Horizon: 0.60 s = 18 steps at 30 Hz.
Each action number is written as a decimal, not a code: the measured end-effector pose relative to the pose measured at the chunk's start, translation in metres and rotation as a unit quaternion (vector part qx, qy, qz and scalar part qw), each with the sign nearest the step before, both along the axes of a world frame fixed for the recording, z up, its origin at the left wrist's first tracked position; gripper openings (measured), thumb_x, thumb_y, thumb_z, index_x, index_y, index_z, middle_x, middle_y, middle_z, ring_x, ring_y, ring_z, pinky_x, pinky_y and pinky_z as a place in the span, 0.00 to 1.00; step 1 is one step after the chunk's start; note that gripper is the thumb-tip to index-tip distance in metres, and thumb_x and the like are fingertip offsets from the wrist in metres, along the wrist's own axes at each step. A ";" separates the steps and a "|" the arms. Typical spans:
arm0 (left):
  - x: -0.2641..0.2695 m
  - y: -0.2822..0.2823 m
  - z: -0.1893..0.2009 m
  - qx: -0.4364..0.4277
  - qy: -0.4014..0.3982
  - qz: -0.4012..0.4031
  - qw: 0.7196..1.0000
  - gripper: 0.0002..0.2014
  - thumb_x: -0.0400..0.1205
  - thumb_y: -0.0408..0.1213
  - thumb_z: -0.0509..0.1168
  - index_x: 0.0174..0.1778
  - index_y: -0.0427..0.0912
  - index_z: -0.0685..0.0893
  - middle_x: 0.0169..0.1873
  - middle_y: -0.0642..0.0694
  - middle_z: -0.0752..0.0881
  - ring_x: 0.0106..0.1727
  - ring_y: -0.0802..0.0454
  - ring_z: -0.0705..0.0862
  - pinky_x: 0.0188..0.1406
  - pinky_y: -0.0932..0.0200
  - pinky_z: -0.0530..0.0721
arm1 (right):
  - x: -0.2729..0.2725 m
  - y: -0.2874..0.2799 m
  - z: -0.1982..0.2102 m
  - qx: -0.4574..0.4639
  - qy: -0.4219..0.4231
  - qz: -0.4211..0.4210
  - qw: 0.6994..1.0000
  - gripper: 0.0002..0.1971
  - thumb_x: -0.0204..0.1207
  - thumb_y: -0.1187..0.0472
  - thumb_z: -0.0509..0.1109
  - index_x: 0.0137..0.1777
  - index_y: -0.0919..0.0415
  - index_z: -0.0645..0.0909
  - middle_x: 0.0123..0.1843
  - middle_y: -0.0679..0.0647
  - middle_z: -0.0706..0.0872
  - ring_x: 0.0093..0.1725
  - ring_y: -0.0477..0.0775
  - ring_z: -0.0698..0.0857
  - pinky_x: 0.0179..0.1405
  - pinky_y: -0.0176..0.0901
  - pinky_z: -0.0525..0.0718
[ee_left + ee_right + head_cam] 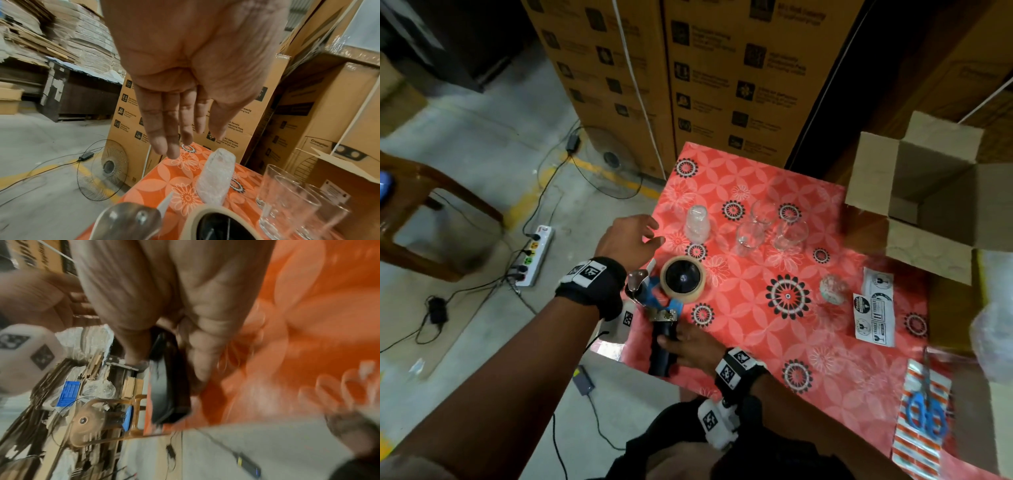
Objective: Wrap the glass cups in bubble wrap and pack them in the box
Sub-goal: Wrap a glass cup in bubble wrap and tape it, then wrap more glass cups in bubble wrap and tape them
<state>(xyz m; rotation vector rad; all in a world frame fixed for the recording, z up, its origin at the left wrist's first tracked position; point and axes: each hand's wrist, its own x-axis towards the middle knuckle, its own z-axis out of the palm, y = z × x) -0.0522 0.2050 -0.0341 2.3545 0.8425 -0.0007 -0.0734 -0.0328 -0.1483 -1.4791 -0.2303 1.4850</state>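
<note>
Right hand [690, 346] grips the tape gun [662, 329], fingers curled round its handle, steadying it on the tabletop [756, 329]. Left hand [628, 240] hovers, fingers spread, wrapped cup [697, 224] just beyond them; box [928, 205] well off.

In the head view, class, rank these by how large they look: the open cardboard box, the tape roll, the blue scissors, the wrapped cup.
1. open cardboard box
2. tape roll
3. blue scissors and wrapped cup: too alike to rank.

Warehouse or packing area. Tall printed cartons [722, 68] stacked behind the table [756, 342], flattened cardboard piles [61, 32], bare concrete floor [482, 137].
</note>
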 end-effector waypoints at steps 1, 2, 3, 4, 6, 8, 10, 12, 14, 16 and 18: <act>-0.002 -0.003 -0.002 -0.003 -0.001 -0.002 1.000 0.12 0.79 0.51 0.79 0.57 0.54 0.91 0.49 0.54 0.94 0.47 0.50 0.93 0.57 0.47 0.92 | 0.009 -0.007 0.009 -0.013 0.017 0.004 1.000 0.11 0.87 0.56 0.74 0.57 0.65 0.82 0.46 0.58 0.82 0.46 0.56 0.83 0.46 0.46 0.83; -0.005 -0.006 -0.003 -0.002 -0.004 -0.006 1.000 0.12 0.79 0.52 0.78 0.57 0.55 0.91 0.48 0.55 0.94 0.46 0.51 0.93 0.56 0.47 0.92 | 0.021 -0.015 0.019 -0.025 0.017 -0.008 1.000 0.10 0.87 0.55 0.74 0.53 0.62 0.81 0.42 0.57 0.82 0.40 0.55 0.83 0.41 0.45 0.83; -0.007 -0.009 -0.005 -0.001 -0.006 -0.011 1.000 0.12 0.80 0.52 0.78 0.57 0.55 0.91 0.48 0.55 0.95 0.45 0.51 0.93 0.56 0.47 0.92 | 0.035 -0.024 0.026 -0.036 -0.018 -0.029 0.999 0.09 0.87 0.56 0.74 0.51 0.61 0.82 0.41 0.56 0.85 0.36 0.55 0.85 0.38 0.47 0.86; -0.009 -0.013 -0.007 -0.001 -0.007 -0.015 1.000 0.12 0.80 0.52 0.78 0.57 0.55 0.90 0.47 0.55 0.95 0.45 0.51 0.93 0.56 0.48 0.92 | 0.050 -0.034 0.033 -0.044 -0.092 -0.055 0.993 0.06 0.87 0.58 0.74 0.52 0.60 0.83 0.42 0.56 0.88 0.36 0.55 0.88 0.39 0.51 0.91; -0.013 -0.021 -0.009 -0.003 -0.009 -0.022 1.000 0.12 0.80 0.51 0.78 0.57 0.55 0.90 0.47 0.55 0.95 0.46 0.50 0.93 0.56 0.48 0.92 | 0.084 -0.051 0.049 -0.070 -0.313 -0.094 0.943 0.01 0.88 0.60 0.70 0.57 0.55 0.82 0.47 0.55 0.92 0.39 0.54 0.91 0.45 0.60 0.95; -0.014 -0.029 -0.011 -0.009 -0.003 -0.029 1.000 0.11 0.81 0.48 0.77 0.58 0.55 0.90 0.47 0.54 0.95 0.49 0.49 0.92 0.57 0.48 0.91 | 0.119 -0.055 0.059 -0.111 -0.464 -0.137 0.868 0.09 0.87 0.61 0.70 0.64 0.53 0.79 0.50 0.54 0.93 0.43 0.54 0.92 0.46 0.58 0.94; -0.016 -0.038 -0.012 -0.021 0.000 -0.035 0.999 0.10 0.81 0.46 0.77 0.58 0.55 0.90 0.48 0.54 0.94 0.51 0.50 0.92 0.58 0.49 0.90 | 0.148 -0.051 0.064 -0.122 -0.529 -0.148 0.827 0.20 0.83 0.62 0.74 0.72 0.49 0.75 0.53 0.57 0.93 0.46 0.58 0.92 0.46 0.55 0.92; -0.016 -0.046 -0.012 -0.028 0.007 -0.042 0.999 0.09 0.81 0.45 0.78 0.57 0.56 0.91 0.48 0.54 0.94 0.51 0.51 0.92 0.57 0.49 0.90 | 0.167 -0.043 0.063 -0.127 -0.561 -0.103 0.811 0.28 0.80 0.64 0.77 0.77 0.47 0.74 0.54 0.62 0.92 0.48 0.63 0.91 0.49 0.56 0.92; -0.016 -0.052 -0.013 -0.036 0.012 -0.045 0.998 0.10 0.81 0.46 0.78 0.58 0.56 0.91 0.50 0.53 0.94 0.52 0.50 0.91 0.56 0.50 0.90 | 0.178 -0.037 0.056 -0.144 -0.575 -0.057 0.803 0.30 0.79 0.65 0.78 0.78 0.47 0.76 0.53 0.66 0.92 0.48 0.66 0.91 0.51 0.58 0.92; -0.015 -0.059 -0.012 -0.042 0.007 -0.041 0.998 0.10 0.82 0.45 0.78 0.58 0.56 0.91 0.51 0.52 0.94 0.51 0.50 0.91 0.55 0.49 0.90 | 0.183 -0.033 0.047 -0.159 -0.577 -0.046 0.800 0.21 0.79 0.63 0.77 0.71 0.51 0.85 0.52 0.64 0.93 0.50 0.66 0.92 0.52 0.53 0.91; -0.013 -0.066 -0.012 -0.053 -0.001 -0.042 0.998 0.11 0.81 0.43 0.78 0.59 0.55 0.91 0.50 0.49 0.94 0.51 0.49 0.92 0.54 0.48 0.91 | 0.184 -0.032 0.042 -0.169 -0.579 -0.054 0.796 0.11 0.80 0.62 0.76 0.60 0.54 0.92 0.51 0.62 0.95 0.50 0.64 0.93 0.52 0.47 0.89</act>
